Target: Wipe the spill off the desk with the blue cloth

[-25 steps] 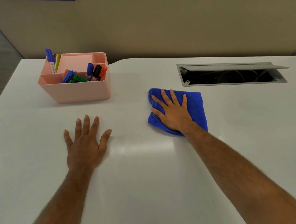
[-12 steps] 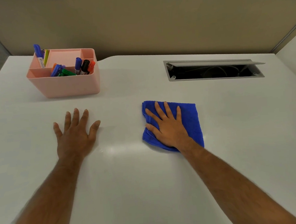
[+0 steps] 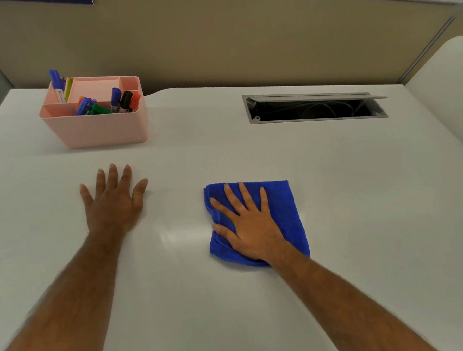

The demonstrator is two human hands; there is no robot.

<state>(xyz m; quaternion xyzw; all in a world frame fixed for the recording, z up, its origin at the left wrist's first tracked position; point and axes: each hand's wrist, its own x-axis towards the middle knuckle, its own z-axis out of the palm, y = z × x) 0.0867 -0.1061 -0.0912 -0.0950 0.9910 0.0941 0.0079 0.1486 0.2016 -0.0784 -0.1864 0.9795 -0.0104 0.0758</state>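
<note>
Forearms enter from the near edge, both cut off by the frame; the right hand is laid flat with fingers spread on the blue cloth, nothing pinched, presumably so that pressure is spread for wiping; the cloth lies folded near the middle of the desk; the left hand is pressed open-palmed on bare surface well apart, seemingly as a brace; no spill can be made out, only a pale sheen between the hands; farther back a pink organiser is kept clear at the left, markers inside; the open cable tray hides its contents in shadow.
</note>
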